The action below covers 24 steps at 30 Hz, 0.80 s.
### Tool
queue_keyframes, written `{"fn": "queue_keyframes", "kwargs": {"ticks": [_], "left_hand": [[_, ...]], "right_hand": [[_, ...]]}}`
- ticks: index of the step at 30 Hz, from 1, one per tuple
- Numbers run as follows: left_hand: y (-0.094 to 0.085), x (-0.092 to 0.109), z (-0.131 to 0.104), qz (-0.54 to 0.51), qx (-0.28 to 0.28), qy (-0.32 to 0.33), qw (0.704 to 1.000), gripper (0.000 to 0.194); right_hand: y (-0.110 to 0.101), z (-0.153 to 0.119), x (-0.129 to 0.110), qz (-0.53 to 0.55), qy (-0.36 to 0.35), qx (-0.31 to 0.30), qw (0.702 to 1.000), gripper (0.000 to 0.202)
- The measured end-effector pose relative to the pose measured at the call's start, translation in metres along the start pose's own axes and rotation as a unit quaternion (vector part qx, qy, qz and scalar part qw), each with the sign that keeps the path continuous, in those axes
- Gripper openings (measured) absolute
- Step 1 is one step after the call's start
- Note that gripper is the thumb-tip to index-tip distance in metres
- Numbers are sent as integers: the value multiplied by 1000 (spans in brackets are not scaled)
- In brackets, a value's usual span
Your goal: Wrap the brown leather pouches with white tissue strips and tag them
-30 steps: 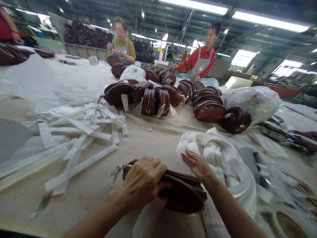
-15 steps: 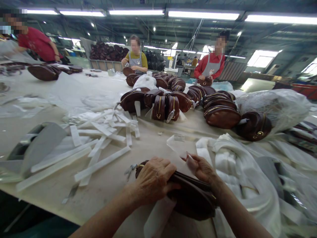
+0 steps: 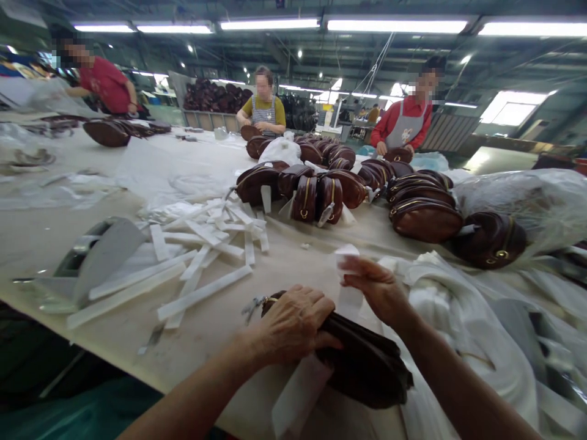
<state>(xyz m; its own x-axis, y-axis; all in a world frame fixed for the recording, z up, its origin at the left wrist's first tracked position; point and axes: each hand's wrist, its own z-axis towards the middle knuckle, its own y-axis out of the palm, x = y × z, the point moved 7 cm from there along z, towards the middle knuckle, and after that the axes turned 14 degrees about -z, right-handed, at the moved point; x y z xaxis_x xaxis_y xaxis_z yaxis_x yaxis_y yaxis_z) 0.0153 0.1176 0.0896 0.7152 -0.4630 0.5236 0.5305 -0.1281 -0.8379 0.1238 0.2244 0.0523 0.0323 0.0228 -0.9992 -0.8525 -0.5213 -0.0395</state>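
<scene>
Left hand (image 3: pixel 298 321) clamps brown bag (image 3: pixel 367 373) at near edge of bench (image 3: pixel 114 339); right hand (image 3: pixel 380 288) pinches white strip (image 3: pixel 350 298). Hold bag steady; keep strip flat.

Light tubes (image 3: pixel 397 25) glowed beneath the ceiling (image 3: pixel 257 9), a window (image 3: pixel 518 109) shone beyond the far edge of the table (image 3: pixel 291 269), a slatted panel (image 3: pixel 453 130) stood left of that window

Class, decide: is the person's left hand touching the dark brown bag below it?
Touching. The head view shows the left hand clasped over the dark brown bag, thumb against its side.
</scene>
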Motion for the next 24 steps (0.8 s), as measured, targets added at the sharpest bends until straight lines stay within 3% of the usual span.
{"fn": "queue_keyframes", "kwargs": {"ticks": [2,4,8,11,13,16,18,21,24], "left_hand": [[-4,-6,-1,-43,14,-9,999,44],[-7,-12,-2,-96,34,-17,995,51],[-8,-22,-4,-147,48,-66,986,59],[-8,-23,-5,-136,47,-81,986,66],[-9,-18,-5,-132,44,-50,989,68],[-5,-11,-5,-134,20,1,991,51],[-2,-12,-5,-136,10,-15,991,35],[-2,-16,-4,-145,18,-63,987,23],[-8,-16,-1,-176,24,-91,980,17]], "right_hand": [[16,-6,-25,-122,-111,-72,984,14],[30,-14,-38,-203,-179,-139,953,14],[30,-18,-40,-244,-208,-130,938,18],[27,-15,-30,-258,-172,-119,943,16],[27,-14,-23,-255,-148,-131,947,15],[27,-13,-13,-225,-114,-153,955,14],[26,-12,-5,-208,-82,-160,961,10],[23,-16,16,-154,16,-170,973,4],[23,-29,42,-10,151,-167,974,13]]}}
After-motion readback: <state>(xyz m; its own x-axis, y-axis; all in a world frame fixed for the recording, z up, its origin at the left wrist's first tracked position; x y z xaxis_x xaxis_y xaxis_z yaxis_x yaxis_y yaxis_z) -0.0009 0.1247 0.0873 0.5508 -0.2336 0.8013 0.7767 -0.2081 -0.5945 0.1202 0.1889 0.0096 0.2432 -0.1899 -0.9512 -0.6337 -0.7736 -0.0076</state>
